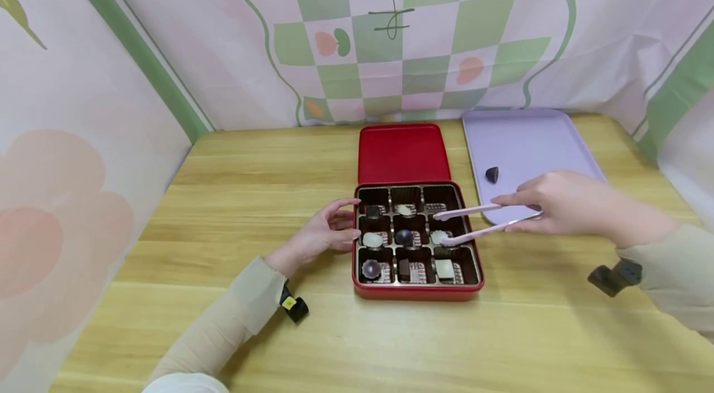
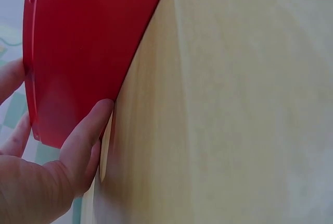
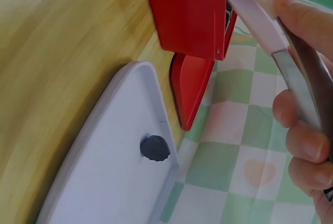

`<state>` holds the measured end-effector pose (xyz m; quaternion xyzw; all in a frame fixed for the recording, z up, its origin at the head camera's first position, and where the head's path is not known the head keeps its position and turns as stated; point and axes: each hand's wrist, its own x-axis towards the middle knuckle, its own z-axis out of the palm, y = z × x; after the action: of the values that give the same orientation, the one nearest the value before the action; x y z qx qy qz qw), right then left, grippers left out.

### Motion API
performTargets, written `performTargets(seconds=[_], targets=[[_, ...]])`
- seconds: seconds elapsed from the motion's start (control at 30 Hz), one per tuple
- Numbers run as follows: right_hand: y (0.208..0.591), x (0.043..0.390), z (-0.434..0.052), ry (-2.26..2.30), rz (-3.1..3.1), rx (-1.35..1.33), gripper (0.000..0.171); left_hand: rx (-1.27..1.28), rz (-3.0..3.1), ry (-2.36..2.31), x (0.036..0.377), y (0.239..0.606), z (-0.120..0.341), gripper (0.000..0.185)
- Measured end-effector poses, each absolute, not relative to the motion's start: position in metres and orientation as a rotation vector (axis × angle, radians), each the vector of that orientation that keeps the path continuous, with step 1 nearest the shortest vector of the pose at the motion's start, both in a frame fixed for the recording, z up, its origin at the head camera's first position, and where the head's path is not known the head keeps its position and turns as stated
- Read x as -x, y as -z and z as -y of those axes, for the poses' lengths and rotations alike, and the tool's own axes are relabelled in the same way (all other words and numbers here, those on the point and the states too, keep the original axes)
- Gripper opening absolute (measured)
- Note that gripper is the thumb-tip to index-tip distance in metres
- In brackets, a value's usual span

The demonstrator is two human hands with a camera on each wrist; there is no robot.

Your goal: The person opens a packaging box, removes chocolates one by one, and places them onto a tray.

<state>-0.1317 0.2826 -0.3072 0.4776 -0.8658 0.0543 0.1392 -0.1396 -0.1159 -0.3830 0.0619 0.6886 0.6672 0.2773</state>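
A red tin box (image 1: 418,294) with a divided dark insert holds several dark and white chocolates. My left hand (image 1: 320,230) rests on its left side, thumb against the wall (image 2: 78,73) and other fingertips near the rim. In my right hand (image 1: 563,202) are pink-tipped tongs (image 1: 482,232) with metal handles, gripped from the right of the box. Their arms stand apart, tips over the right-hand compartments. The lower tip is right at a white chocolate (image 1: 437,236) in the middle row; the upper tip lies farther back, near the divider.
Behind the box lies its red lid (image 1: 403,154). A lilac tray (image 1: 535,139) stands at the back right, with one dark chocolate (image 1: 492,175) near its left edge. A patterned curtain (image 1: 379,39) closes off the wooden table's (image 1: 268,194) far edge.
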Motion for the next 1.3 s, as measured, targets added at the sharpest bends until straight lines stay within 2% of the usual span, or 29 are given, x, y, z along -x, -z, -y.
performTargets(seconds=[0.33, 0.7, 1.3], targets=[[0.298, 0.133, -0.265, -0.016, 2.623, -1.417, 0.035, -0.167, -1.845, -1.791, 0.141, 0.383, 0.115, 0.065], [0.288, 0.129, -0.246, 0.073, 2.767, -1.395, 0.031, -0.166, -1.843, -1.796, 0.142, 0.385, 0.114, 0.065], [0.298, 0.128, -0.238, -0.012, 2.720, -1.464, 0.026, -0.162, -1.853, -1.802, 0.139, 0.385, 0.115, 0.064]])
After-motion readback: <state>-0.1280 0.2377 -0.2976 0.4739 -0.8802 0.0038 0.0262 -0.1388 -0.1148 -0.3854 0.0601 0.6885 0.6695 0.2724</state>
